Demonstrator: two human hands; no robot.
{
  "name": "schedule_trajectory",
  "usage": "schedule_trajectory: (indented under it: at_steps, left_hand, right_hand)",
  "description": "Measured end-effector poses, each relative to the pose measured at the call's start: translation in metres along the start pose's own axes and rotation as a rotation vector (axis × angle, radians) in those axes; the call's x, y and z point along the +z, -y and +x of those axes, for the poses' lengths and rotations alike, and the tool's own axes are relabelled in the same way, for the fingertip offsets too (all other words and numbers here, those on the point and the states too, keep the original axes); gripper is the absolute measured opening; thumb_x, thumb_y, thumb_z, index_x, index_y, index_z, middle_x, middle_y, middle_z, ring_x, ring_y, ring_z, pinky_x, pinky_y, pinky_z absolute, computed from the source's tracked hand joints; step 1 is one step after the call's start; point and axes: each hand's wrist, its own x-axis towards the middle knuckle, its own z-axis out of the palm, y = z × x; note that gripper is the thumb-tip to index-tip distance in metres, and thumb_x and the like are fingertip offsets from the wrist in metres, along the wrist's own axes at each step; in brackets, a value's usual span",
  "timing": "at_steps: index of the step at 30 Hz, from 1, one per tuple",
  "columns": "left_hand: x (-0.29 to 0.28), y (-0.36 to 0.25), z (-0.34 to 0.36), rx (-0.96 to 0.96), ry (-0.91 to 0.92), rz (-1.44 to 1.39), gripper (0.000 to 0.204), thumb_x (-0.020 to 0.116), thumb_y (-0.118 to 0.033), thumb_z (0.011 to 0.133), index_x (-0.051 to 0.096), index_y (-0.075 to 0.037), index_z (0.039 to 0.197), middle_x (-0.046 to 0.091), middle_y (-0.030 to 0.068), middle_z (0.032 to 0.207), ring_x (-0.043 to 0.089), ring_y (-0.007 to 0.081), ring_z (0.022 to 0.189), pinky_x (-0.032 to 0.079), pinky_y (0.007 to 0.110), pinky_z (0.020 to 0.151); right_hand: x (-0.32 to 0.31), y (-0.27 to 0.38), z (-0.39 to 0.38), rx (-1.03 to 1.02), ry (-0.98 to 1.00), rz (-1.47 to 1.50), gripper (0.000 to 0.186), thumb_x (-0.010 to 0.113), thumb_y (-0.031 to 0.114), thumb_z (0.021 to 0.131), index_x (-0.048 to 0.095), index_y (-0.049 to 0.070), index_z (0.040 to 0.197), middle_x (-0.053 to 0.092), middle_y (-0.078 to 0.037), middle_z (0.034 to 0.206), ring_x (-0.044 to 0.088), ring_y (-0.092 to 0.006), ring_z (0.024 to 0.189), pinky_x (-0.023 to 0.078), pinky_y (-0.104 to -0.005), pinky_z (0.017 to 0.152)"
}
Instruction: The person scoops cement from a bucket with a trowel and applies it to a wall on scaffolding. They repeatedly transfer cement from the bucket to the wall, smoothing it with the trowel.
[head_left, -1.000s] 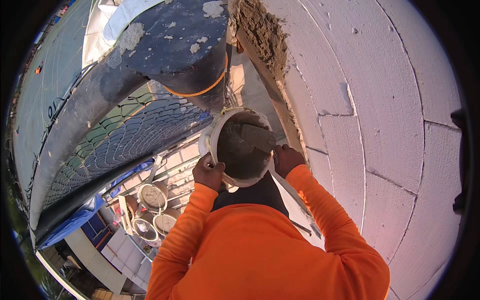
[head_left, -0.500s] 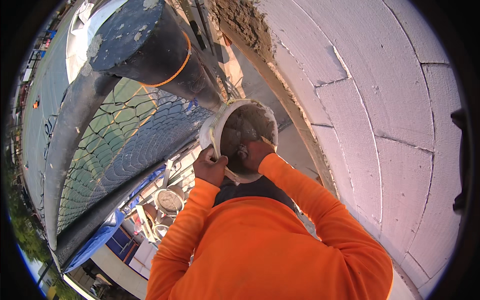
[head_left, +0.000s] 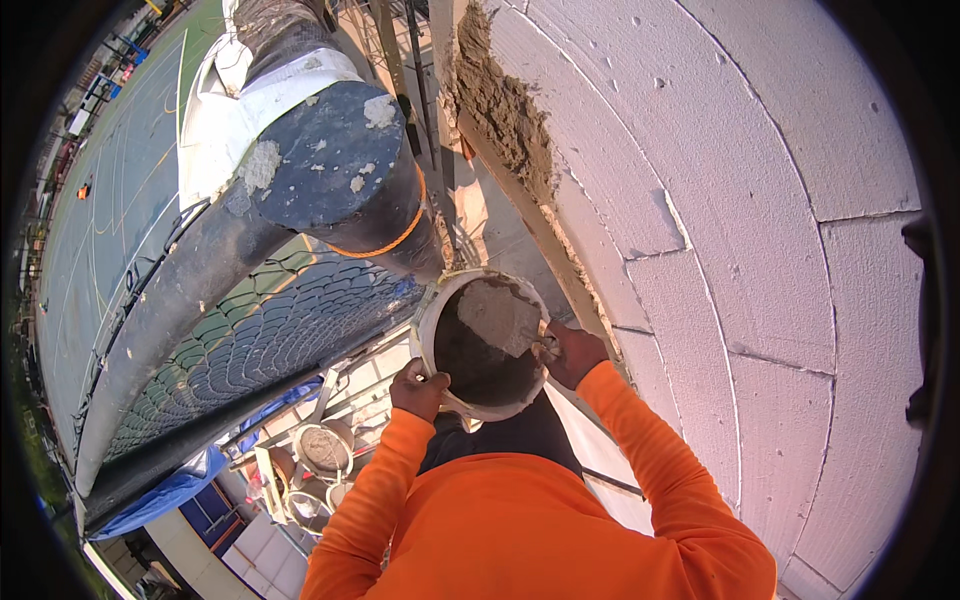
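Observation:
I hold a white bucket point(head_left: 432, 318) with dark, wet mortar in it at chest height. My left hand point(head_left: 418, 388) grips its near rim from below. My right hand point(head_left: 572, 352) sits at the bucket's right edge, holding a trowel point(head_left: 500, 315) whose blade lies inside the bucket, loaded with grey mortar. Both of my sleeves are orange. Close on the right stands a wall of large white blocks point(head_left: 760, 250), with a rough bed of brown-grey mortar point(head_left: 500, 100) along its edge above the bucket.
A large dark rounded shape point(head_left: 340, 170) spattered with mortar, ringed by an orange band, hangs just above left of the bucket. Green netting point(head_left: 270, 340) and a dark rail slope at left. Far below stand other mortar-stained buckets point(head_left: 325, 448) and blue sheeting point(head_left: 160, 495).
The trowel blade has come up out of the mortar with a grey load on it. The bucket stays in both hands, while the view has swung toward the dark shape.

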Motion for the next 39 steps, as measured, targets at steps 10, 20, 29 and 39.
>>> schedule_trajectory:
  at_steps: [10, 20, 29, 39]
  left_hand:
    - [0.009, 0.007, -0.015, -0.056, -0.184, 0.054, 0.021, 0.075, -0.013, 0.077, 0.075, 0.000, 0.093, 0.072, 0.0070, 0.077, 0.065, 0.0152, 0.067, 0.055, 0.033, 0.064]
    - [0.023, 0.035, -0.014, -0.046, -0.301, -0.037, 0.021, 0.073, -0.007, 0.076, 0.076, -0.001, 0.096, 0.071, 0.0059, 0.082, 0.063, 0.0139, 0.072, 0.053, 0.031, 0.070]
    - [0.032, 0.001, -0.003, -0.002, -0.213, 0.066, 0.027, 0.073, -0.011, 0.076, 0.076, -0.001, 0.101, 0.075, 0.0113, 0.091, 0.070, 0.0196, 0.080, 0.056, 0.034, 0.076]
    - [0.038, -0.039, -0.026, 0.230, -0.025, 0.141, 0.037, 0.074, -0.005, 0.080, 0.070, 0.006, 0.116, 0.068, 0.0076, 0.092, 0.062, 0.0127, 0.080, 0.052, 0.028, 0.075]
  right_hand:
    - [-0.137, 0.049, 0.118, -0.338, -0.449, 0.031, 0.036, 0.068, 0.033, 0.097, 0.062, 0.005, 0.119, 0.072, -0.019, 0.096, 0.071, -0.0364, 0.081, 0.056, -0.0447, 0.076]
    - [-0.207, 0.087, 0.259, -0.211, -0.359, 0.989, 0.027, 0.066, 0.034, 0.103, 0.063, 0.008, 0.102, 0.060, 0.001, 0.077, 0.057, -0.0093, 0.060, 0.048, -0.0268, 0.049]
    - [-0.113, -0.009, 0.055, -0.370, -0.177, 0.453, 0.029, 0.063, 0.031, 0.103, 0.062, 0.002, 0.106, 0.065, -0.009, 0.084, 0.065, -0.0226, 0.074, 0.054, -0.0374, 0.071]
    - [0.048, -0.001, 0.038, 0.012, 0.045, -0.246, 0.033, 0.062, 0.023, 0.092, 0.061, 0.003, 0.118, 0.071, -0.025, 0.110, 0.072, -0.0405, 0.101, 0.058, -0.0491, 0.087]
